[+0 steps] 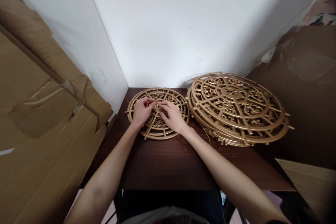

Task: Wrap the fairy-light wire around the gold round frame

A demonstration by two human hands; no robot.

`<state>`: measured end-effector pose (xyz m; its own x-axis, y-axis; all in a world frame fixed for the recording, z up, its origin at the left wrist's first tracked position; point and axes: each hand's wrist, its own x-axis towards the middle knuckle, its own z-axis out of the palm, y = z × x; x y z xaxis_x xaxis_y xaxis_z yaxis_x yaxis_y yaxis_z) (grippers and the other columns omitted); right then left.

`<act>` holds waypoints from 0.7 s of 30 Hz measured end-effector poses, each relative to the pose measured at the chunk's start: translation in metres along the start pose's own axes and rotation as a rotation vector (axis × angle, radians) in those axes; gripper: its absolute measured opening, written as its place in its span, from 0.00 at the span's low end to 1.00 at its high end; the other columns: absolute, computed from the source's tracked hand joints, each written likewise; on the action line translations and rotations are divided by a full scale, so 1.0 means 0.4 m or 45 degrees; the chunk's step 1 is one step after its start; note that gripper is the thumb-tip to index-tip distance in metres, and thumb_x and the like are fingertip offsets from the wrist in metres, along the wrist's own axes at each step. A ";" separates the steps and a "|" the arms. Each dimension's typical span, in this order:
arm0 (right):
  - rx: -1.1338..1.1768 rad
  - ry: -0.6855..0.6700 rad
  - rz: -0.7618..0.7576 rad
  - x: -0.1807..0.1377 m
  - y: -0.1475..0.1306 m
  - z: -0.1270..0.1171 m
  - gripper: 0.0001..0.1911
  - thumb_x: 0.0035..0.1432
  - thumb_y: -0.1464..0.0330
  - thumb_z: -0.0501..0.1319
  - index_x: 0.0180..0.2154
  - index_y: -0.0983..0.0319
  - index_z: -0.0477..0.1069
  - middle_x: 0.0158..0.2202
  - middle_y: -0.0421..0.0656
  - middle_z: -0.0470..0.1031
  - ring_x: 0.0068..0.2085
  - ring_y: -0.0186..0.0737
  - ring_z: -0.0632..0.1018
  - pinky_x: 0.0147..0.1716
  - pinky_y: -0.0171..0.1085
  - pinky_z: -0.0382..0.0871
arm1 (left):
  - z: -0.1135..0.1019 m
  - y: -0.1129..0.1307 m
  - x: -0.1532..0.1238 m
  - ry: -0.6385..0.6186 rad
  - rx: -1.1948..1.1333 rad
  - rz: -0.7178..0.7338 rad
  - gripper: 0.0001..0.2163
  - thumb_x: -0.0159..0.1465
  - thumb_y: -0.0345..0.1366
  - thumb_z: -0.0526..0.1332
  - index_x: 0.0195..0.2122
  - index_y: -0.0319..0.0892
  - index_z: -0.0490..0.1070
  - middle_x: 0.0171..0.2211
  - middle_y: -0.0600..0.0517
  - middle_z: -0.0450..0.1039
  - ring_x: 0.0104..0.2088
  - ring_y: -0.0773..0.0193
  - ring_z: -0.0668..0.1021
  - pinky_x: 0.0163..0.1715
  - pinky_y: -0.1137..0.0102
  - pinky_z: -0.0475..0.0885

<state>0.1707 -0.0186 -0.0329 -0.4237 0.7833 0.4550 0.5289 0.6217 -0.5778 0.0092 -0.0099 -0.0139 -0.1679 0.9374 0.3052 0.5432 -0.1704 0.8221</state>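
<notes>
Gold disc (155, 133) lies flat beneath left hand (141, 112) and right hand (173, 117).

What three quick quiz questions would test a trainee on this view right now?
1. True or false: both hands rest on the stack of gold discs.
2. The small red item is: A. at the left hand B. on the stack C. on bare table.
3. Fill in: the stack lies to the ___ of the single gold disc on the table.
Key: 1 false, the left hand and right hand are on the single gold disc; 2 A; 3 right.
</notes>
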 end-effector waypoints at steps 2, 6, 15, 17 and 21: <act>0.008 0.005 0.004 0.000 0.000 0.000 0.18 0.60 0.72 0.55 0.52 0.61 0.70 0.53 0.47 0.70 0.55 0.45 0.69 0.55 0.47 0.62 | 0.001 -0.004 0.001 -0.003 -0.018 -0.014 0.09 0.55 0.38 0.63 0.32 0.39 0.78 0.32 0.50 0.79 0.30 0.64 0.76 0.33 0.71 0.70; 0.002 0.020 0.013 0.001 0.000 0.000 0.17 0.60 0.72 0.55 0.51 0.62 0.70 0.52 0.47 0.70 0.54 0.45 0.69 0.55 0.47 0.62 | 0.003 -0.007 0.002 -0.002 -0.018 -0.042 0.09 0.55 0.38 0.63 0.33 0.39 0.78 0.33 0.50 0.79 0.30 0.64 0.76 0.32 0.71 0.70; 0.017 -0.019 -0.035 -0.001 0.001 -0.001 0.23 0.58 0.74 0.55 0.56 0.61 0.66 0.57 0.48 0.67 0.59 0.45 0.66 0.58 0.49 0.59 | 0.001 -0.001 0.002 -0.040 -0.043 0.045 0.09 0.55 0.38 0.62 0.32 0.39 0.78 0.31 0.49 0.79 0.32 0.62 0.77 0.34 0.70 0.71; 0.038 -0.006 -0.032 -0.001 0.001 -0.001 0.22 0.59 0.74 0.55 0.55 0.61 0.67 0.56 0.47 0.68 0.58 0.44 0.67 0.58 0.48 0.59 | 0.001 -0.002 0.002 -0.047 -0.049 0.037 0.09 0.56 0.38 0.62 0.32 0.39 0.78 0.32 0.49 0.79 0.32 0.62 0.77 0.34 0.70 0.71; 0.088 0.032 -0.031 0.000 0.000 -0.004 0.20 0.58 0.74 0.55 0.53 0.61 0.68 0.54 0.47 0.70 0.56 0.43 0.68 0.58 0.46 0.60 | 0.002 -0.003 0.002 -0.046 -0.054 0.049 0.09 0.55 0.38 0.62 0.32 0.39 0.78 0.32 0.49 0.79 0.31 0.63 0.76 0.33 0.71 0.71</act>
<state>0.1717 -0.0187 -0.0317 -0.4170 0.7681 0.4859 0.4661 0.6397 -0.6111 0.0090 -0.0087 -0.0149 -0.1170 0.9401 0.3202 0.5132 -0.2188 0.8299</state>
